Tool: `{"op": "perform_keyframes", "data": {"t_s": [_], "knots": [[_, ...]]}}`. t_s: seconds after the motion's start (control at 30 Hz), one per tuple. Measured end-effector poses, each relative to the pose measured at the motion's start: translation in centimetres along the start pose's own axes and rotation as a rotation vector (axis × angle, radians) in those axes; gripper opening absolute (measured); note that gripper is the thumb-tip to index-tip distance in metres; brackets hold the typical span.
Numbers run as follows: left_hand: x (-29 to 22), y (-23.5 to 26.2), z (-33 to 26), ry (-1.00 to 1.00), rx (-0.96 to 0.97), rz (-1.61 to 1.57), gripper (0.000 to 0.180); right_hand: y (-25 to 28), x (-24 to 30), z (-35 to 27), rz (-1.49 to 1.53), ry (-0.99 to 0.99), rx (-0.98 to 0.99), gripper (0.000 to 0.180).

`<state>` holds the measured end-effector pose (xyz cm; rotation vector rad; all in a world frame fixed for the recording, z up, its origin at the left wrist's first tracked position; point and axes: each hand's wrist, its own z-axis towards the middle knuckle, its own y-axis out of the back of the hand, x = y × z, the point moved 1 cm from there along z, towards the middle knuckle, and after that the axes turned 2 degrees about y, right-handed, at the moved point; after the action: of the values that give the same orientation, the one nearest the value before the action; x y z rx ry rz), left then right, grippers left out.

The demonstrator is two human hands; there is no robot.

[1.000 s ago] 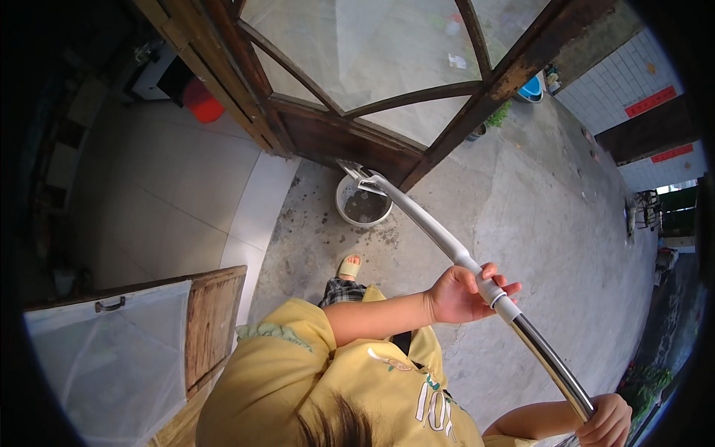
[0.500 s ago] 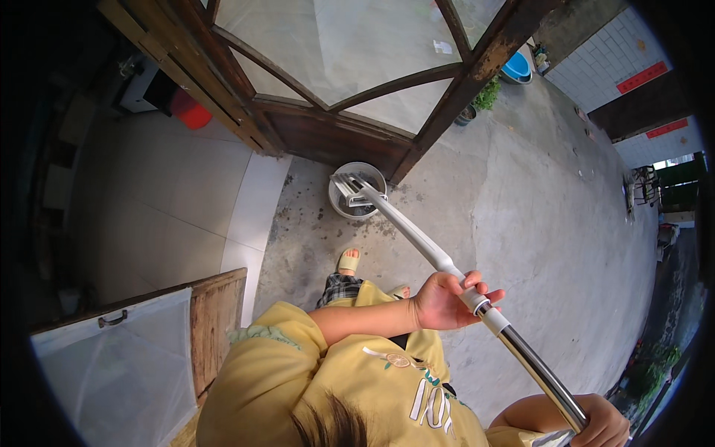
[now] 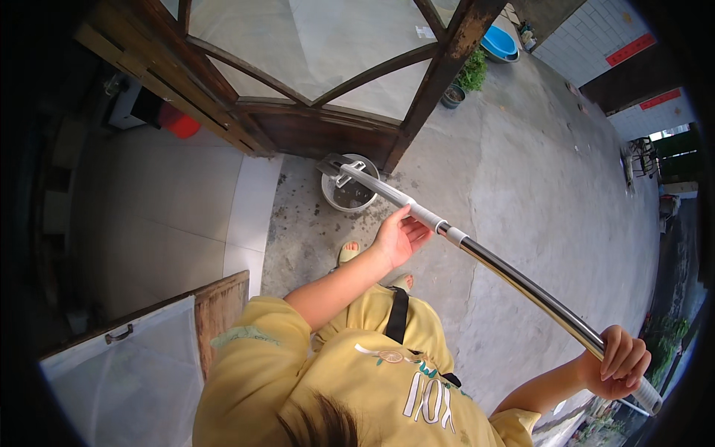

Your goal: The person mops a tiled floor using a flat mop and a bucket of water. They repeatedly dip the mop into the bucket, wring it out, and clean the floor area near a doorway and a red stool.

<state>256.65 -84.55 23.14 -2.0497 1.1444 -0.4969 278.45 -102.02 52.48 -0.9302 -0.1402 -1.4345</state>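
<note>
A long-handled squeegee [image 3: 521,287] slants across my front, with a white neck and a shiny metal pole. Its white head [image 3: 346,175] tilts over the left side of a round bucket [image 3: 325,195] holding dark water. Loosely curved, my left hand [image 3: 402,238] supports the white sleeve from beneath, thumb against it. Toward the grey grip end, my right hand [image 3: 624,363] has its fingers wrapped around the pole. The blade's lower part is hard to make out.
A wooden door with glass panes [image 3: 320,130] stands right behind the bucket. Another wooden door panel [image 3: 221,320] is at lower left. Wet spots mark the concrete [image 3: 298,223]. A potted plant [image 3: 452,95] and blue basin [image 3: 500,43] sit at far right.
The squeegee head has turned and shifted toward the bucket's left side. My left hand has moved up and left with the pole; my right hand has risen and moved right, showing the grip end.
</note>
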Motion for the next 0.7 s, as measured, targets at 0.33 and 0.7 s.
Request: {"op": "perform_keyframes", "data": {"t_s": [0.33,0.7], "knots": [[0.1,-1.6,2.1,0.170,-0.185,0.545,0.027,2.6,1.2,-2.9,-0.086,-0.018,0.001,0.031],[3.6,-4.2,-0.1,0.125,-0.083,0.404,0.028,0.5,5.2,-0.1,-0.106,-0.042,-0.062,0.031]]}}
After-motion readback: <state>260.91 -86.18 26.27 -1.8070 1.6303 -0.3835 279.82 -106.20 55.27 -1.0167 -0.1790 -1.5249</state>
